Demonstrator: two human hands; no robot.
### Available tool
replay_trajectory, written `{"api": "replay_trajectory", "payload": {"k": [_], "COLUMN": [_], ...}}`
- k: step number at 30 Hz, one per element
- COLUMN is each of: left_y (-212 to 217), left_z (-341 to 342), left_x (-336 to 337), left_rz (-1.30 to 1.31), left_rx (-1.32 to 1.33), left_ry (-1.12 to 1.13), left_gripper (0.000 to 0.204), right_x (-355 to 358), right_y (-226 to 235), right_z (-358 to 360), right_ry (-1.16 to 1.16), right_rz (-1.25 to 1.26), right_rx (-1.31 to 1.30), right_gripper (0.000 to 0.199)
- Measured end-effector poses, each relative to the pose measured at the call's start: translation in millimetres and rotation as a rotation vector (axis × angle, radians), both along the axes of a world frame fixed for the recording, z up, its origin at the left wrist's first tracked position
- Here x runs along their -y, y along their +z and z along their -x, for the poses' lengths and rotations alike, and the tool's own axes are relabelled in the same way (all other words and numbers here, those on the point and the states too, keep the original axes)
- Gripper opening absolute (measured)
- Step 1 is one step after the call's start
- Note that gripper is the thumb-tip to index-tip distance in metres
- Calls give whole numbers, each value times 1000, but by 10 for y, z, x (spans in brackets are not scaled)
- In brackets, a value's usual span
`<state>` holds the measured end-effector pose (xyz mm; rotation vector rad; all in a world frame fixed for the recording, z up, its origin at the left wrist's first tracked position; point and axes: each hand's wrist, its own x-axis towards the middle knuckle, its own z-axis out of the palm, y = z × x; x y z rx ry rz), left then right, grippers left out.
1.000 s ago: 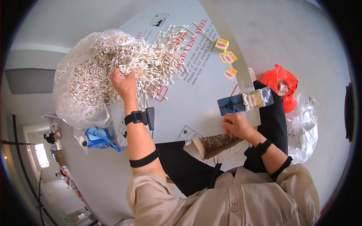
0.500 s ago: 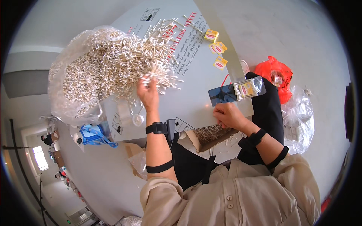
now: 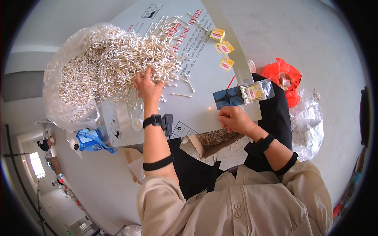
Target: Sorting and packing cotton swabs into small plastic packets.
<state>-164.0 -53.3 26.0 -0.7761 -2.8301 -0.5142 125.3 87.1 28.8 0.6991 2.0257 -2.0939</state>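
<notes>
A big heap of cotton swabs (image 3: pixel 130 59) spills from a clear plastic bag (image 3: pixel 53 106) onto the table at the left. My left hand (image 3: pixel 149 88) rests at the heap's near edge, fingers apart and touching the swabs. My right hand (image 3: pixel 237 120) hovers by the table's near edge with its fingers curled together; whatever they may hold is hidden. Just beyond it lies a dark blue sheet (image 3: pixel 226 98). Against that sheet sits a clear pouch of cotton swabs with a yellow card (image 3: pixel 254 91). One loose swab (image 3: pixel 182 95) lies right of my left hand.
Small yellow cards (image 3: pixel 226 63) lie along the table's right edge. A cardboard box (image 3: pixel 199 147) with swabs stands below the near edge. Right of my leg are a red bag (image 3: pixel 293 74) and a clear bag (image 3: pixel 309 129). A blue bottle (image 3: pixel 88 139) stands left.
My left hand has shifted down and left along the heap, its fingers now spread against the swabs. A loose swab shows beside it. My right hand stays curled in nearly the same place.
</notes>
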Motion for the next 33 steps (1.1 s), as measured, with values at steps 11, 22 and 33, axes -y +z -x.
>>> {"api": "replay_trajectory", "payload": {"k": [11,22,33], "left_y": [133,-90,102], "left_z": [-438,-676,-499], "left_x": [26,262,214], "left_rz": [26,134,-27], "left_rx": [103,82,-77], "left_ry": [-368,-348,-265], "left_gripper": [26,61,33], "right_x": [-28,74,11], "right_y": [26,20,-61], "right_z": [13,125,251], "right_ry": [-9,32,-14], "right_rz": [4,-459,-573], "right_rx": [-9,-147,-120], "right_gripper": [17,14,12]}}
